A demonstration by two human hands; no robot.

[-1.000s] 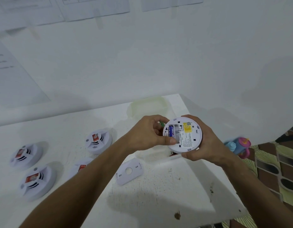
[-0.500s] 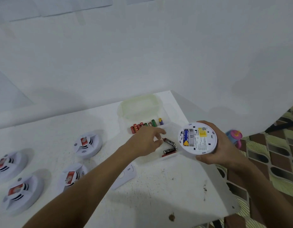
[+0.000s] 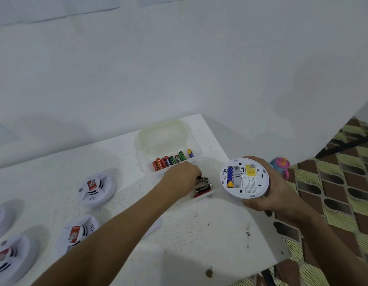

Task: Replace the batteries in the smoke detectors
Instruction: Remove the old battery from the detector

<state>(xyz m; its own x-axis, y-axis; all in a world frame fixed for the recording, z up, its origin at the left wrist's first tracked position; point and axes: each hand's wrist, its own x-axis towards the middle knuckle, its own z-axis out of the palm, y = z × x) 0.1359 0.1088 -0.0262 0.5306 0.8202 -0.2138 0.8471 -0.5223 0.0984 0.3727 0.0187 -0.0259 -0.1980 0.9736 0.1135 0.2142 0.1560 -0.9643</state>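
Note:
My right hand [image 3: 269, 195] grips a white smoke detector [image 3: 244, 178] back side up, off the table's right edge. One blue battery [image 3: 230, 176] sits in its open compartment; the slot beside it is bare. My left hand [image 3: 182, 176] reaches into the clear plastic box [image 3: 210, 162] and pinches a black battery [image 3: 202, 179] at one end. A second black battery [image 3: 203, 188] lies just in front of it. A row of several red, green and purple batteries [image 3: 171, 159] stands in the box's far compartment.
Other white smoke detectors lie face up on the white table [image 3: 189, 234]: one [image 3: 97, 187] mid left, one [image 3: 77, 231] under my forearm, two at the far left edge. A pink and blue bottle [image 3: 281, 165] stands on the patterned floor. The wall is close behind.
My left hand left the detector, dropped into the box and closed its fingertips on a black battery. My right hand carried the detector to the right. The view tilted down.

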